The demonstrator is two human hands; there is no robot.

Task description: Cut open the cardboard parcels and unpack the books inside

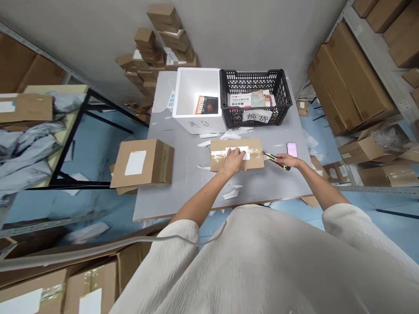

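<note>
A taped cardboard box (218, 163) with a white label lies on the grey table (183, 192). My left hand (233, 160) rests on top of it, over the label, fingers spread. My right hand (287, 161) is wrapped round a black and yellow utility knife (273, 158), whose tip meets the right end of the box at the tape. Just behind my right hand lies a phone (292, 149) with a pink screen. Torn white paper scraps (231, 194) lie in front of the box and behind it.
Behind the box stand a white foam bin (198, 91) holding a book and a black crate (257, 117) with booklets. A larger carton (140, 163) sits at the table's left edge. Stacked boxes and shelves flank the table; a pale cable (131, 241) crosses below.
</note>
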